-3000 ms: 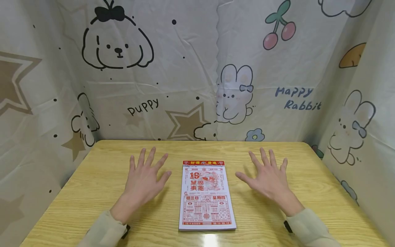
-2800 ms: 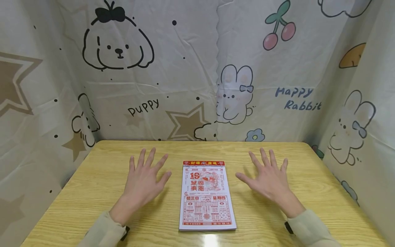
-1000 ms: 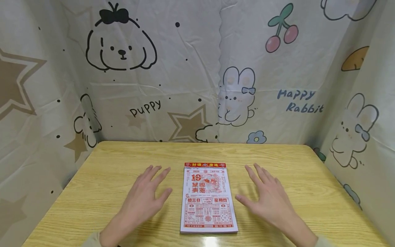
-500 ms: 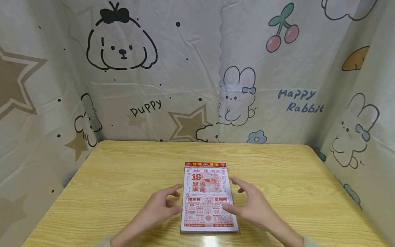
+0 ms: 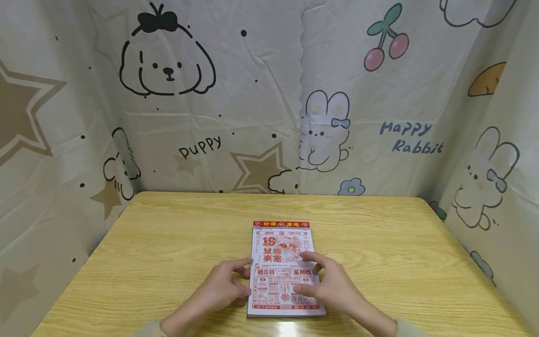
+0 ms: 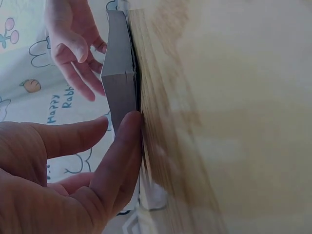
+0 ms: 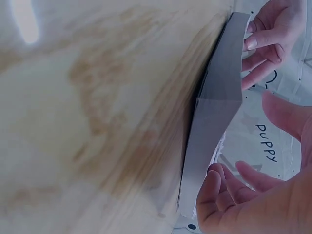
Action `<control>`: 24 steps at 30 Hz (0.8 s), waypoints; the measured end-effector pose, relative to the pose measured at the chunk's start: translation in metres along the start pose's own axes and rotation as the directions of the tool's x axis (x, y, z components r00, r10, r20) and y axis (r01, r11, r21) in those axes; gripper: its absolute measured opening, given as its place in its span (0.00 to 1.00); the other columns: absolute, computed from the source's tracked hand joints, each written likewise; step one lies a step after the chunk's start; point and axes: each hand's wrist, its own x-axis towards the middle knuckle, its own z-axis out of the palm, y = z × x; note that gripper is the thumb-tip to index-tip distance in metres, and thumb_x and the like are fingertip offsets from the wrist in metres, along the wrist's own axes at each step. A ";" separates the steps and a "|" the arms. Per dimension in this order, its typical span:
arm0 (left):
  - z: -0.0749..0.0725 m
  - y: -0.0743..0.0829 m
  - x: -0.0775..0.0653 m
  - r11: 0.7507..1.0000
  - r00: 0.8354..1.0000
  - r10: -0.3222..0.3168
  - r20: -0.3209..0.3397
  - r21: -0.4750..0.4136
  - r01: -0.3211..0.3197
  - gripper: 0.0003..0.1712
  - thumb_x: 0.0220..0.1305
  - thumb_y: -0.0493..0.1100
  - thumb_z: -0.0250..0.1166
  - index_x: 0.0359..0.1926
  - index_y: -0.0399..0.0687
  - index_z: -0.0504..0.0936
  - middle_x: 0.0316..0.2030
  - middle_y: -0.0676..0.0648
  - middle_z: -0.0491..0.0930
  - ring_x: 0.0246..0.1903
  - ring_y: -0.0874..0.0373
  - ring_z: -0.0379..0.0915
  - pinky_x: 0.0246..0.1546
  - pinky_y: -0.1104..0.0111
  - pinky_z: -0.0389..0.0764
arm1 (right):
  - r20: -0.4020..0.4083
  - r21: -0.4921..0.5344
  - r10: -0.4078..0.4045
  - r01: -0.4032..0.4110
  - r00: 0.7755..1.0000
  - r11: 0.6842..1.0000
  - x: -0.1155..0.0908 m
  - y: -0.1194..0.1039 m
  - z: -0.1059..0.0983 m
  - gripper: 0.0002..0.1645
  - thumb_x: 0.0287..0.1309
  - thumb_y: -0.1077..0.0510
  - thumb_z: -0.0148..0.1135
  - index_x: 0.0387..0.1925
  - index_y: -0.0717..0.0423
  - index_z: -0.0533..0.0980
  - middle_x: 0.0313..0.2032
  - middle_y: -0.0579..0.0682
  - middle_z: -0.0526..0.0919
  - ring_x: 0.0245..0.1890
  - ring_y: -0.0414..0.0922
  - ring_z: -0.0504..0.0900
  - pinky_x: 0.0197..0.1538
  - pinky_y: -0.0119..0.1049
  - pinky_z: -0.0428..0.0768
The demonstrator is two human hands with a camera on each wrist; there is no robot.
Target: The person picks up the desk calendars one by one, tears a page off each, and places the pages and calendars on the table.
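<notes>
A thick tear-off calendar (image 5: 275, 281) lies flat on the wooden table, its page printed in red with a large 19 and a red strip along the top. My left hand (image 5: 223, 286) is at its left edge, fingers bent; in the left wrist view the fingertips (image 6: 129, 126) touch the side of the pad low by the table, while the thumb stays apart. On the other side, my right hand (image 5: 334, 286) has its bent fingers (image 7: 209, 187) at the pad's right side. Its thumb (image 7: 280, 109) hovers over the printed page. Neither hand visibly grips the calendar.
The wooden table (image 5: 185, 224) reaches back to a pale curtain (image 5: 261, 107) printed with cartoon animals, stars and lettering. The curtain also closes in the left and right sides. A bright reflection shows at the table's near edge.
Both hands, earlier spread wide on either side of the calendar, have come inward with fingers bending, to the pad's side edges. The calendar keeps its place on the table.
</notes>
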 end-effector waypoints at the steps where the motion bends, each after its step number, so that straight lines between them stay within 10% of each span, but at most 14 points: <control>1: 0.000 0.000 0.000 1.000 1.000 0.001 0.001 0.000 -0.001 0.43 0.53 0.19 0.70 0.72 0.23 0.67 0.47 0.38 0.78 0.27 0.51 0.82 0.29 0.58 0.92 | -0.002 -0.007 0.005 -0.005 1.000 1.000 0.000 0.000 0.001 0.47 0.41 0.53 0.89 0.65 0.58 0.79 0.58 0.50 0.84 0.45 0.46 0.77 0.34 0.32 0.77; 15: 0.003 -0.004 0.004 1.000 1.000 -0.001 0.008 0.011 0.001 0.39 0.52 0.18 0.68 0.68 0.20 0.71 0.45 0.40 0.77 0.28 0.55 0.81 0.28 0.60 0.92 | 0.012 -0.068 -0.002 0.002 1.000 0.998 0.005 0.001 0.003 0.47 0.41 0.53 0.89 0.64 0.59 0.79 0.57 0.49 0.84 0.46 0.46 0.78 0.43 0.39 0.80; 24: 0.004 -0.003 0.006 1.000 1.000 0.010 0.014 0.026 -0.010 0.42 0.51 0.18 0.71 0.70 0.21 0.70 0.43 0.40 0.77 0.27 0.54 0.81 0.29 0.61 0.92 | 0.006 -0.107 -0.045 0.046 0.999 0.993 0.003 -0.001 0.008 0.47 0.37 0.47 0.90 0.61 0.58 0.82 0.60 0.56 0.83 0.59 0.60 0.78 0.64 0.66 0.76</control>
